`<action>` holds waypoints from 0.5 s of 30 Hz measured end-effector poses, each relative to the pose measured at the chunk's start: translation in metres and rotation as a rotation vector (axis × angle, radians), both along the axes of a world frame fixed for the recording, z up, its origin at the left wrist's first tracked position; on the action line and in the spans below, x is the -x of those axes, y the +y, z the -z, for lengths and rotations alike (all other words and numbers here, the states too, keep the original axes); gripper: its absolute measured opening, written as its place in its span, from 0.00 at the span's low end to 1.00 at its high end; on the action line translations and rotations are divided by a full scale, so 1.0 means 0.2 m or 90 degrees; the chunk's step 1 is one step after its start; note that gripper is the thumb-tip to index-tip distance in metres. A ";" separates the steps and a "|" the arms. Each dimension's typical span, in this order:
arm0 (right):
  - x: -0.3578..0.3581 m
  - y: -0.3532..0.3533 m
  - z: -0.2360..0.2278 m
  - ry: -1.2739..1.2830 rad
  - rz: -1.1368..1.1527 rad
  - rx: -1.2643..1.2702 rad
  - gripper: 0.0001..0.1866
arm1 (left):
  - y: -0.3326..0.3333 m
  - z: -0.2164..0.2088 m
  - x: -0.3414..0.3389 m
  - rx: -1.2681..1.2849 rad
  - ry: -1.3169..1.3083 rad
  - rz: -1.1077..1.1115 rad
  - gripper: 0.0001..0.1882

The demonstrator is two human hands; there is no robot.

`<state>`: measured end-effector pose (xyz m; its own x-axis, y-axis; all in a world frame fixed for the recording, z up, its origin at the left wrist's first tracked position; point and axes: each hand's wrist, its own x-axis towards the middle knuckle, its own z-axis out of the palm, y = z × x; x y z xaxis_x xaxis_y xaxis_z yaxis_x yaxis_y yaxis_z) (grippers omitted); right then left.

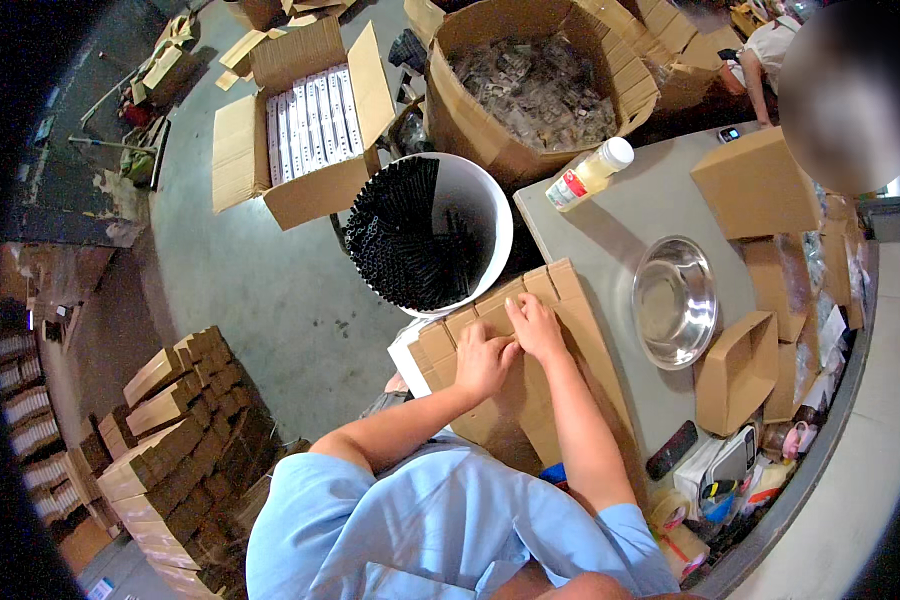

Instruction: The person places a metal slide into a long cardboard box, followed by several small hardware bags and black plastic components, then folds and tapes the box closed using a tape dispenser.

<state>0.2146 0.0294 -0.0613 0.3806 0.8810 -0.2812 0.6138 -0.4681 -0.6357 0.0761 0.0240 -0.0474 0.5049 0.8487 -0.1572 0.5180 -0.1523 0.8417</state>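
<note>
Both my hands are on a tan cardboard piece (511, 405) at the near edge of the table. Its far side shows a row of short, box-like segments (460, 323); I cannot tell whether they are flaps or separate small cartons. My left hand (484, 360) has its fingers curled onto the cardboard just below that row. Close beside it, my right hand (536, 326) bends its fingers over the same row, thumb toward the left hand. Palms and the undersides of the fingers are hidden. More flat cardboard (598, 365) extends right of my right forearm.
A white bucket (497, 215) of black twisted rods (400, 235) stands beyond my hands. On the grey table (610, 260) are a metal bowl (676, 302), a bottle (592, 174), a phone (672, 450) and open cartons (738, 372). Cartons (175, 440) are stacked left. Another person (770, 55) is far right.
</note>
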 end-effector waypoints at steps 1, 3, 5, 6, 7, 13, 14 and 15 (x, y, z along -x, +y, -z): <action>0.00 0.02 0.00 -0.049 0.003 0.039 0.23 | 0.02 -0.08 0.00 -0.193 0.067 -0.045 0.13; -0.09 0.00 -0.03 0.005 -0.083 0.123 0.25 | 0.03 -0.09 0.00 -0.390 0.127 -0.081 0.12; -0.10 -0.11 -0.05 0.141 -0.010 0.032 0.24 | 0.03 0.02 0.01 0.013 -0.043 0.016 0.11; -0.06 -0.22 -0.12 0.039 0.019 -0.130 0.23 | 0.03 0.06 0.03 -0.032 -0.036 0.026 0.12; -0.03 -0.32 -0.30 0.016 0.047 -0.081 0.23 | 0.04 0.04 0.03 -0.032 -0.040 0.024 0.12; 0.11 -1.08 -0.73 -0.041 0.006 0.513 0.40 | 0.12 -0.03 0.02 0.199 -0.076 0.002 0.19; 0.15 -1.20 -0.63 -0.032 0.062 0.467 0.38 | 0.13 0.02 0.02 0.163 -0.075 0.023 0.17; 0.18 -1.25 -0.57 -0.024 0.116 0.420 0.36 | 0.14 0.03 0.01 0.163 -0.081 0.033 0.17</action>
